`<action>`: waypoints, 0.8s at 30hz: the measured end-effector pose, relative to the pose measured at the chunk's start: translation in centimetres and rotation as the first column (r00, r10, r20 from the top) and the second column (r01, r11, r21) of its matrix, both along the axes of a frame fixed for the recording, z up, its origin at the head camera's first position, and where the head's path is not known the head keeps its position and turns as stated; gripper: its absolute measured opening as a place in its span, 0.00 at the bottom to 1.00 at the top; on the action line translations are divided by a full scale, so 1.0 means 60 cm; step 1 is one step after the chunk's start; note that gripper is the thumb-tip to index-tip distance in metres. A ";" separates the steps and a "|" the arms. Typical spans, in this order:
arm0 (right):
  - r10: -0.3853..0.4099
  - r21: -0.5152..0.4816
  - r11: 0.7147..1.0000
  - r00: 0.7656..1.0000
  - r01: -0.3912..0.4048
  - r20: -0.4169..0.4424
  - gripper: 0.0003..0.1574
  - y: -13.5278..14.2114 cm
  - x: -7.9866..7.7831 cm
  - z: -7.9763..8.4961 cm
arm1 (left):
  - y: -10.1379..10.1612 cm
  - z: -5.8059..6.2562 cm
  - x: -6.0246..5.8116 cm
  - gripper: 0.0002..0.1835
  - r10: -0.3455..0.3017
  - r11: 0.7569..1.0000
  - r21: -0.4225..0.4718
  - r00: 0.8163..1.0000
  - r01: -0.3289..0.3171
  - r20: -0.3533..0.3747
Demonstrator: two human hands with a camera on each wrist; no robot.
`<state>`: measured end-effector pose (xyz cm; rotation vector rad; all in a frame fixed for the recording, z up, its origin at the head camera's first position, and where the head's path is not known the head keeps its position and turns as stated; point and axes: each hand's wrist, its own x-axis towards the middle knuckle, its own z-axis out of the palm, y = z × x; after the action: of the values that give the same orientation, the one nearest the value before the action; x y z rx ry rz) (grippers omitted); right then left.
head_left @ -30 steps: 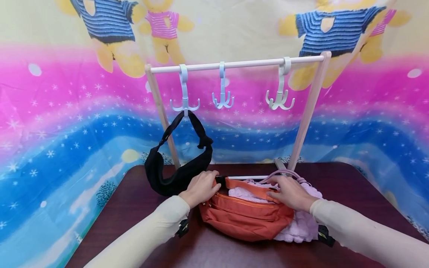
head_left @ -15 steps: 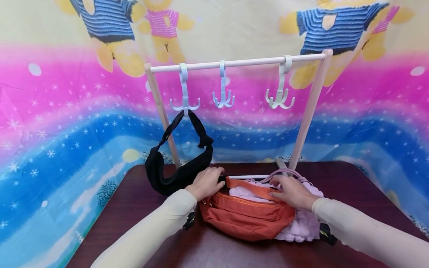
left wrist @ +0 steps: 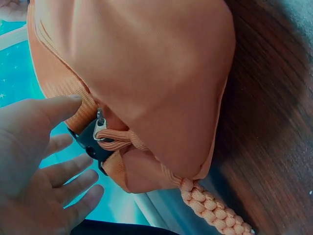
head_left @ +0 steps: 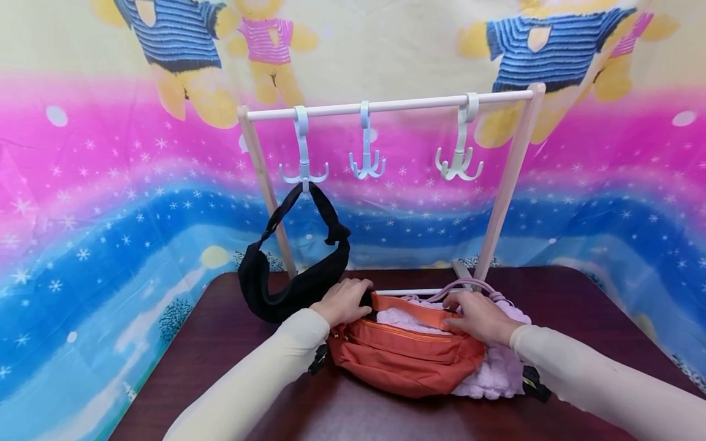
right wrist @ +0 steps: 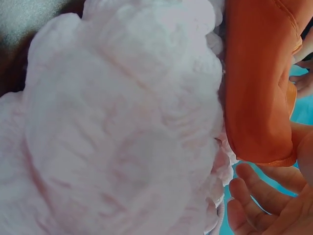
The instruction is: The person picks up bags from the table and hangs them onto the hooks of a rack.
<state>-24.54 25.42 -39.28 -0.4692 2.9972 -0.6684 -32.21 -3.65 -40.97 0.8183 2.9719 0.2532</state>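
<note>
An orange-red waist bag [head_left: 405, 358] lies on the table, its orange strap [head_left: 410, 311] uppermost. At the bag's left end is my left hand [head_left: 344, 301]. Its thumb touches the strap beside a black buckle [left wrist: 95, 139], and its other fingers stay spread apart. My right hand [head_left: 478, 315] is at the strap's right end, thumb over the strap; in the right wrist view its fingers extend loosely past the bag's end. Under and behind the bag sits a puffy pink bag [head_left: 496, 373] with a pink cord handle [head_left: 469, 282]. A zipper pull [left wrist: 100, 132] hangs near the buckle.
A wooden rack [head_left: 397, 105] stands behind, carrying a left hook hanger [head_left: 304, 150], a middle hook hanger [head_left: 366, 144] and a right hook hanger [head_left: 459, 147]. A black bag [head_left: 295, 288] hangs by its strap from the left one. The table [head_left: 353, 416] is dark red.
My left hand has shifted right along the back of the bag, toward the buckle and strap. My right hand and the bag have hardly moved.
</note>
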 end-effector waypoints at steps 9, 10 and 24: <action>0.009 0.003 1.000 1.000 -0.010 0.008 0.23 0.003 -0.002 -0.001 | 0.002 -0.012 -0.008 0.27 0.027 0.999 -0.025 1.000 -0.027 0.007; 0.010 0.004 1.000 1.000 -0.010 0.007 0.23 0.003 -0.002 -0.001 | 0.003 -0.013 -0.008 0.27 0.030 0.999 -0.026 1.000 -0.030 0.006; 0.006 0.025 1.000 1.000 -0.005 -0.024 0.17 0.001 -0.001 -0.005 | 0.010 -0.018 -0.010 0.14 0.049 0.997 -0.062 0.998 -0.051 -0.034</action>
<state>-24.61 25.45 -39.55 -0.4870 3.0214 -0.6288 -32.78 -3.06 -42.05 0.7488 3.0164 0.1496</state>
